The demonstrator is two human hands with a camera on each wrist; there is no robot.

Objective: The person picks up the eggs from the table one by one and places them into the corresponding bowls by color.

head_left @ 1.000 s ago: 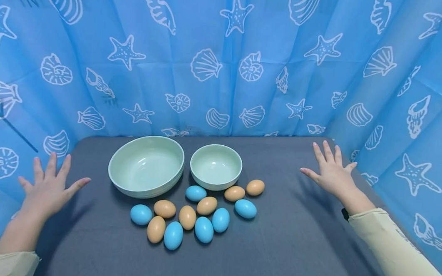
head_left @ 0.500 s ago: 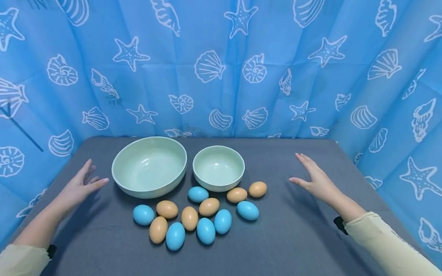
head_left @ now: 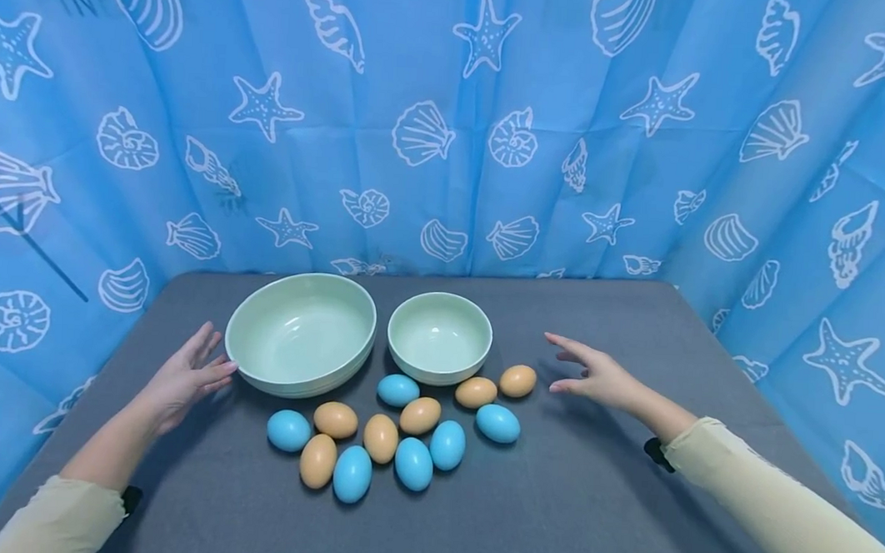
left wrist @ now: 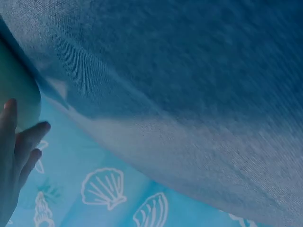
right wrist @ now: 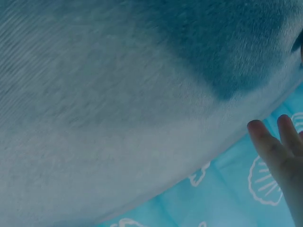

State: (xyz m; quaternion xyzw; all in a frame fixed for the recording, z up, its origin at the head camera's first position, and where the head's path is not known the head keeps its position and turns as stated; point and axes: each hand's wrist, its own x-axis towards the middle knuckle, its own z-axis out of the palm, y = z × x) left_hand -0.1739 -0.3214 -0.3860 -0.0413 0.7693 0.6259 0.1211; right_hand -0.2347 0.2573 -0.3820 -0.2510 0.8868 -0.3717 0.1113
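The person's left hand (head_left: 185, 380) is over the left of the worktop (head_left: 550, 508), its fingertips right at the left wall of the large bowl (head_left: 300, 336); whether they touch it I can't tell. Its fingers are loose and slightly bent, grasping nothing, and the left wrist view shows them spread a little beside the bowl's pale green side.

Over on the right, the right hand (head_left: 595, 378) is reaching inward, fingers relaxed with a gap between them and the thumb, and it too is holding nothing. The nearest thing to it is the rightmost tan egg (head_left: 517, 381), just beyond the thumb and fingertips and apart from them.

Both bowls are upright on the far half of the worktop, the small bowl (head_left: 439, 339) just right of the large one, and I see only bare glaze inside each. On their near side lies a loose scatter of eggs, six blue and six tan. A blue egg (head_left: 289, 430) marks the left end, near the large bowl; another blue egg (head_left: 353, 474) lies nearest of all. A third blue egg (head_left: 398, 389) sits close in front of the small bowl.

Each forearm wears a pale yellow sleeve (head_left: 761, 502) with a black band (head_left: 658, 455) at the wrist. A blue curtain (head_left: 439, 193) printed with white shells and starfish hangs behind everything.
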